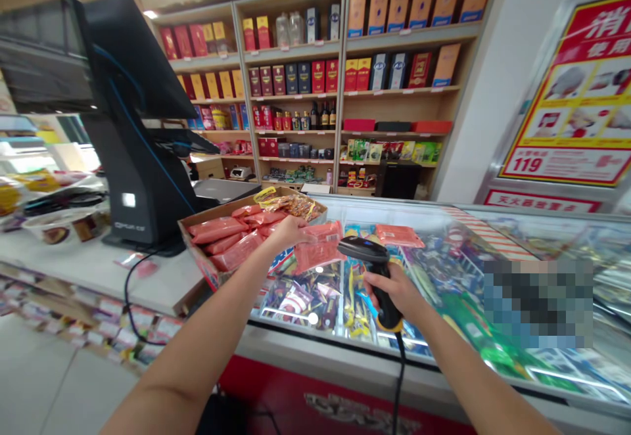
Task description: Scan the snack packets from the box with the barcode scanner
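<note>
My right hand [393, 288] is wrapped round the handle of a black barcode scanner [367, 251], whose cable hangs down in front of the freezer. The scanner's head points left, towards a red-pink packet [319, 249]. My left hand [292, 230] grips that packet by its upper left edge, over the glass lid. Another red-pink packet [398, 235] lies flat on the glass beyond the scanner. To the left, a cardboard box [200, 261] holds several similar packets [239, 250] and some brown snack packs [293, 206].
Glass lids cover a chest freezer [340, 343] full of wrapped goods. A black checkout terminal [142, 113] stands on the white counter [158, 284] at left, with a loose cable [129, 297]. Shelves of boxed goods [296, 80] line the back wall. A blurred patch hides part of the freezer's right side.
</note>
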The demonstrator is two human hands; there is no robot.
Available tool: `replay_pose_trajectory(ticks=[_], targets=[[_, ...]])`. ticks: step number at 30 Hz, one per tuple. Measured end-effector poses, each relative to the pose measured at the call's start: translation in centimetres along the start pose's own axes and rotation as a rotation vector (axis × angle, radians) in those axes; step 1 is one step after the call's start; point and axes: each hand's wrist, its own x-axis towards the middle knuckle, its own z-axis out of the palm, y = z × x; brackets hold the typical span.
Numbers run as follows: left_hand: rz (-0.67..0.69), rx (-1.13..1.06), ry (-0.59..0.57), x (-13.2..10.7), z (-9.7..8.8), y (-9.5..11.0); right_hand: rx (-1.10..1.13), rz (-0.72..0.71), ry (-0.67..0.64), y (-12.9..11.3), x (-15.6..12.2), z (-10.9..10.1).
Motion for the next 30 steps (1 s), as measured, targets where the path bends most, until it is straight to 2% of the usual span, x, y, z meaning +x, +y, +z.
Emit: replay_pose_trajectory(ticks=[5, 8, 11, 16, 18, 20, 22, 25, 30], targets=[[-0.001, -0.064, -0.025, 0.8, 1.0, 0.3, 0.077, -0.002, 0.036, 1.0, 0.2, -1.0], [0.041, -0.156, -0.077, 2.4, 3.2, 1.3, 0.142, 0.004, 0.124, 1.7, 0.1, -2.9], [0.078, -0.173, -0.146, 4.7, 7.2, 3.1, 0.190, 0.022, 0.230, 2.3, -0.2, -5.9], [0.125, -0.040, -0.239, 9.2, 15.7, 6.7, 0.168, 0.046, 0.359, 2.9, -0.8, -11.7], [0.149, 0.035, -0.240, 10.8, 18.6, 7.8, 0.155, 0.054, 0.403, 3.1, -1.1, -13.4], [0.162, 0.122, -0.220, 12.3, 20.7, 8.6, 0.159, 0.053, 0.443, 3.3, -1.3, -14.6], [0.165, 0.200, -0.186, 13.5, 22.0, 9.0, 0.165, 0.060, 0.465, 3.7, -1.5, -15.3], [0.180, 0.324, -0.136, 14.9, 23.0, 9.0, 0.158, 0.080, 0.465, 4.3, -1.6, -15.7], [0.251, 0.470, -0.004, 14.7, 23.2, 8.8, 0.186, 0.086, 0.460, 5.0, -1.4, -15.3]])
